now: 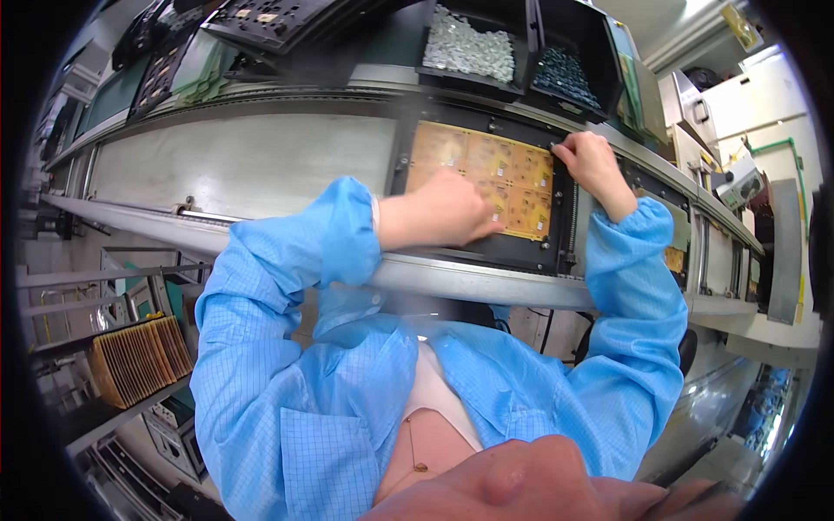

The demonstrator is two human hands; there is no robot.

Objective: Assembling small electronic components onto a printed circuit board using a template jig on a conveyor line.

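Note:
A yellow circuit board panel [527, 187], divided into several printed sections, lies in a black carrier frame [473, 252] on the metal conveyor. Over the panel's lower middle is my left hand [446, 208], slightly blurred, its fingers curled closed with the tips low over the board. Whatever it may hold is hidden. My right hand [594, 167] is at the carrier's upper right corner, thumb and forefinger pinched together beside a small metal fastener. I cannot make out what lies between them. Similar small round fasteners [493, 127] line the carrier's edge.
Behind the conveyor stand a black bin of whitish small parts [469, 45] and another of dark bluish parts [565, 76]. Dark trays [261, 19] are stacked at the back left. The conveyor's front rail [486, 280] runs before me. A rack of brown boards [139, 360] stands low at left.

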